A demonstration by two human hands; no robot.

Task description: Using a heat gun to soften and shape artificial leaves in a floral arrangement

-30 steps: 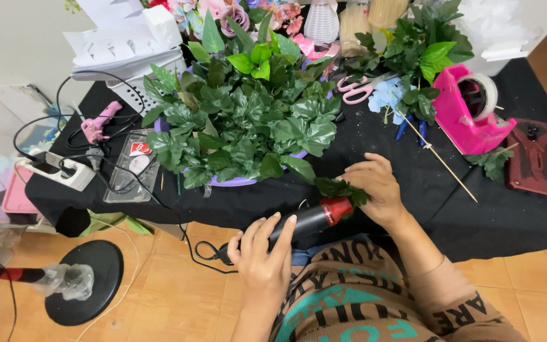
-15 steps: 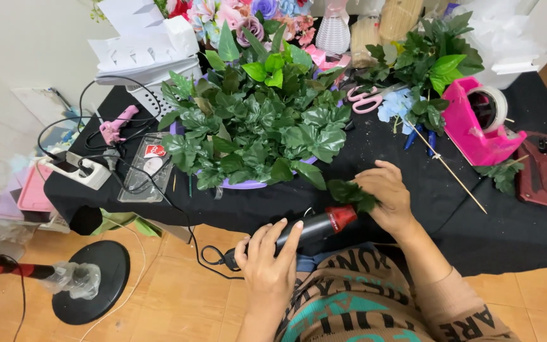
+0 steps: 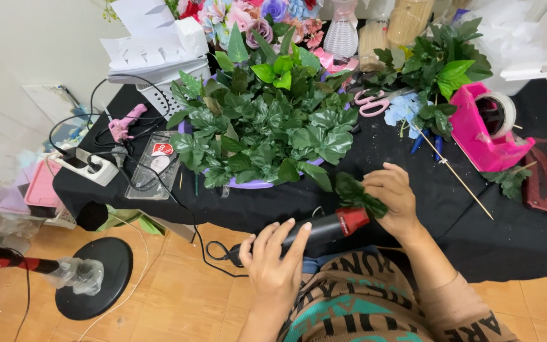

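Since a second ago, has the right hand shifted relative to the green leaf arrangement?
No. The right hand sits at the black table's near edge, just right of the leaf arrangement's lower corner, as before; only the camera moved.

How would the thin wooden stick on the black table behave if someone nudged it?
The wooden stick is thin and round, so it would probably roll or skid easily. It looks very light, and likely snaps if bent. It lies flat on the black table, so it cannot tip.

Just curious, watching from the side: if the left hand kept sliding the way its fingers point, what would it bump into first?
The left hand points up and to the right along the black tool it rests on. It would probably first meet that tool's red tip, then the leaf sprig in the right hand; depth is unclear.
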